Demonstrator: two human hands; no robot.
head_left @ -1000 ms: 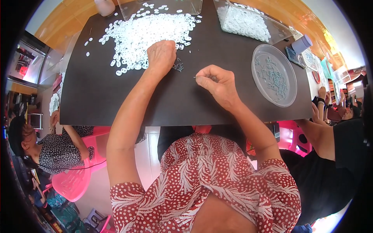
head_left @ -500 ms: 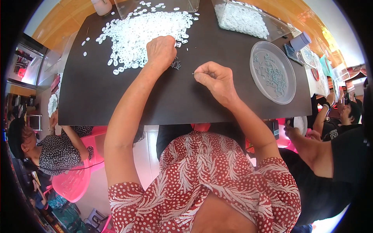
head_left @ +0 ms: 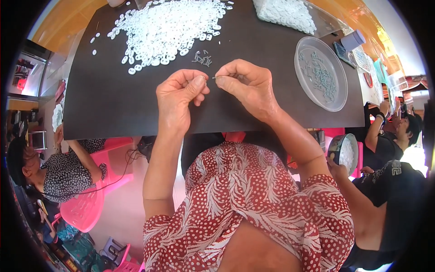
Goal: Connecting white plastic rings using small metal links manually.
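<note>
Over the dark table my left hand (head_left: pixel 179 93) is closed in a pinch of thumb and fingers; whatever lies between the fingertips is too small to make out. Facing it, a short gap away, my right hand (head_left: pixel 249 86) pinches a small screw (head_left: pixel 214 78) whose tip points at the left fingertips. Just beyond both hands lies a little heap of grey screws (head_left: pixel 202 58). Farther off, to the left, spreads a large pile of small white oval plastic pieces with holes (head_left: pixel 156 34).
A round clear tray (head_left: pixel 297 75) of screws sits at the right, with a phone (head_left: pixel 343 54) and a lidded cup (head_left: pixel 352 41) beyond it. A clear box (head_left: pixel 324 28) of white pieces stands at the far right. Co-workers sit on both sides; one at the right holds a round tin (head_left: pixel 336 147).
My left hand has come back from the white pile to meet my right hand, its fingers now pinched. The right hand has shifted slightly left. At the right, a co-worker's tin shows more fully.
</note>
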